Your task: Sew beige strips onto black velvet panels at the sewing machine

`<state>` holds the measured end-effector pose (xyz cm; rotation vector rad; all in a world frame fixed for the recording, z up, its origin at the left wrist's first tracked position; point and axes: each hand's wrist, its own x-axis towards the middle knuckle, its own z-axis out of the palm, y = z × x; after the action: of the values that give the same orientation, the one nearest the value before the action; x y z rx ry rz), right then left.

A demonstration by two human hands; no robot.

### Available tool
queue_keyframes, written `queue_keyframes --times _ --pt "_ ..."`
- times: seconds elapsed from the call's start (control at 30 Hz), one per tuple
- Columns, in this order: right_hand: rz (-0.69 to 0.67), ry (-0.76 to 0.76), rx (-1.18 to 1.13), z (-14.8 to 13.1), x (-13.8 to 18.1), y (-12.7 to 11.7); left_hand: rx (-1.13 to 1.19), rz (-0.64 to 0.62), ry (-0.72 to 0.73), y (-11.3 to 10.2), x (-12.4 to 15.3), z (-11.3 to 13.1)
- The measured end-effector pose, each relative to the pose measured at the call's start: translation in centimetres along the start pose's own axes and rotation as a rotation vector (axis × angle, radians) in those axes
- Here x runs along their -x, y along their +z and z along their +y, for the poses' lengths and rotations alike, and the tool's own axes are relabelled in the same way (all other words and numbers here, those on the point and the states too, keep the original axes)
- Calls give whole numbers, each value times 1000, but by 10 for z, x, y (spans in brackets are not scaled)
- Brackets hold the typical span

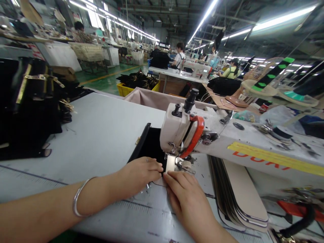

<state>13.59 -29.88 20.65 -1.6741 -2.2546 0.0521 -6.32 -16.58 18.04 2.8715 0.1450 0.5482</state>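
A black fabric piece (152, 145) with a dark folded edge and a small gold fitting lies under the head of the sewing machine (174, 135). My left hand (141, 175), a silver bangle on its wrist, has its fingers closed on the near edge of this piece. Beside it a pale beige panel (170, 164) sits at the presser foot (180, 163), lit by the machine's lamp. My right hand (187, 192) grips the panel's near end, fingers together, its fingertips close to the left hand's. The undersides of both pieces are hidden.
Beige panels with dark edges (243, 189) are stacked at the right under the machine arm. Black pieces with gold hardware (37, 101) are heaped at the left. Behind the table stand a fabric-lined bin (146, 98) and a yellow crate (123, 89). Other people work farther back.
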Motion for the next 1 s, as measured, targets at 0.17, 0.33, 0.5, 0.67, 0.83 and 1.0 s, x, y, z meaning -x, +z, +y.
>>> queue_keyframes --times 0.17,0.33,0.5,0.67,0.83,1.0 --pt "-32 36 26 6 -10 0 -3 10 -48 2 -12 -14" --pt "-35 65 46 8 -18 0 30 50 -84 2 -23 -25" --pt "-12 77 81 11 -24 5 75 92 -181 6 -29 -34" --pt "-20 90 82 14 -27 11 66 135 -212 7 -31 -36" --pt "-1 96 80 12 -29 10 80 151 -223 4 -33 -34" --pt "68 92 95 10 -28 13 77 183 -227 5 -34 -33"
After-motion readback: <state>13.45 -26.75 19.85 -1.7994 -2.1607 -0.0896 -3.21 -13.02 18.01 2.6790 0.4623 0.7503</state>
